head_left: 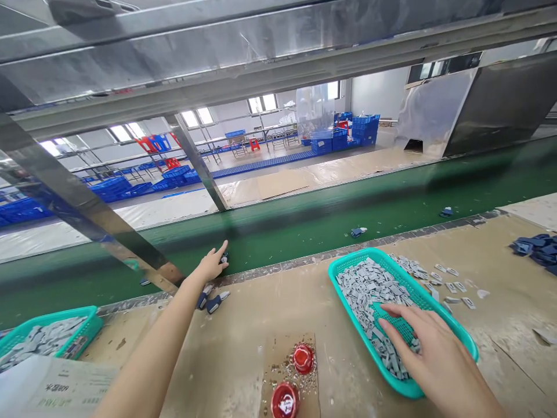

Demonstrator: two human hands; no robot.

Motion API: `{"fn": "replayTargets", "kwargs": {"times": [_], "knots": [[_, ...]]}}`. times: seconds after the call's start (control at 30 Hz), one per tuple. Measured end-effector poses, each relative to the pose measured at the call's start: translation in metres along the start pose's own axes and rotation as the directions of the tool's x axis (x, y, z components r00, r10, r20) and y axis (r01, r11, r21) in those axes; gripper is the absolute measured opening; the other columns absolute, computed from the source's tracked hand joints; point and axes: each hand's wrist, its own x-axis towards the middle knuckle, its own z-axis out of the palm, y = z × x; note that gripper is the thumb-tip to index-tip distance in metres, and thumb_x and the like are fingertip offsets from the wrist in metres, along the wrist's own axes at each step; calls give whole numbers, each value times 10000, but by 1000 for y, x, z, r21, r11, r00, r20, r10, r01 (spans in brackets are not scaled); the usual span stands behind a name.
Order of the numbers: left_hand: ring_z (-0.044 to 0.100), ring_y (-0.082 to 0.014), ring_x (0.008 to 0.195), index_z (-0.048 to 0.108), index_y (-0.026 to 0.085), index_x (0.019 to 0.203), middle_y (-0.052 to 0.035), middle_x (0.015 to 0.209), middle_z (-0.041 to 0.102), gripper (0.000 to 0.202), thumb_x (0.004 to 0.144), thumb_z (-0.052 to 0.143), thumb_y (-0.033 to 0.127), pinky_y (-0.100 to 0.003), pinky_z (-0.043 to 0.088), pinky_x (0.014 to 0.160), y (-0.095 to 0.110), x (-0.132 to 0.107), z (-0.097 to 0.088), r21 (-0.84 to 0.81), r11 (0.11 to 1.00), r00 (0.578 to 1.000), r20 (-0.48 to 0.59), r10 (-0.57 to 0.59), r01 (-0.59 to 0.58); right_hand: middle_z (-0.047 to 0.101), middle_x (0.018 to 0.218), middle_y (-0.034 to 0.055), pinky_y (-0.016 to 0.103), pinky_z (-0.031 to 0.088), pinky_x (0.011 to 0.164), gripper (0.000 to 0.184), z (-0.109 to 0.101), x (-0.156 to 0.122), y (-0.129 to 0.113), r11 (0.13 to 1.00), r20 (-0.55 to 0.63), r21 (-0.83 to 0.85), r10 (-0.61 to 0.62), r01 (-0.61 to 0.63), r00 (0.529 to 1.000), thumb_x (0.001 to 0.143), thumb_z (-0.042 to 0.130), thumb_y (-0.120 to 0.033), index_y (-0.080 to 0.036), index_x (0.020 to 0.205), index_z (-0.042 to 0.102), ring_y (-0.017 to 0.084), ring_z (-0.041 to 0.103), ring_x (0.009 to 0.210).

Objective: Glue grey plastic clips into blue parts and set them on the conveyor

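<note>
My left hand (212,266) reaches over the near edge of a green conveyor belt (278,226), its fingers spread. A small dark blue and white part (224,257) lies at those fingers, partly hidden by them. Two more dark blue parts with light tips (214,303) rest on the table just below my left wrist. On the right, my right hand (429,342) hovers over a teal plastic basket (439,313), with thumb and index finger apart. Many small grey plastic pieces (369,284) fill much of that basket. Beneath my fingertips, bare basket mesh shows.
Two red cups (285,400) stand on a stained cardboard piece. Loose grey pieces (452,286) and a dark blue pile (537,249) lie rightward. Another teal basket (93,319) is at left. A metal post (108,220) slants beside my left arm. Parts (357,232) sit on the belt.
</note>
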Motion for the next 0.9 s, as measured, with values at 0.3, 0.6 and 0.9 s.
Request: {"fn": "replayTargets", "kwargs": {"times": [0.3, 0.6, 0.9], "knots": [[488, -400, 1147, 355, 87, 1374, -239, 1170, 561, 628, 797, 568, 215, -563, 367, 927, 8, -23, -11, -114, 989, 983, -147, -111, 94, 685, 750, 38, 317, 397, 583, 140, 1, 10, -2, 981, 323, -180, 124, -68, 938, 827, 547, -245, -239, 834, 687, 258, 626, 723], [583, -255, 1105, 535, 167, 1224, -128, 1225, 605, 550, 757, 636, 439, -357, 462, 960, 68, -162, -8, -813, 579, 998, -50, 25, -55, 679, 718, 59, 281, 290, 558, 119, -10, 13, -15, 969, 330, -233, 158, -82, 931, 834, 604, -227, -205, 726, 651, 240, 633, 735], [592, -249, 1096, 606, 153, 1052, -119, 1119, 655, 523, 593, 828, 271, -334, 450, 991, 94, -253, 8, -983, 36, 980, 178, -87, 181, 701, 793, 59, 307, 407, 621, 119, -10, 14, -28, 976, 156, 129, 156, -177, 975, 847, 599, -281, -190, 887, 667, 252, 642, 758]]}}
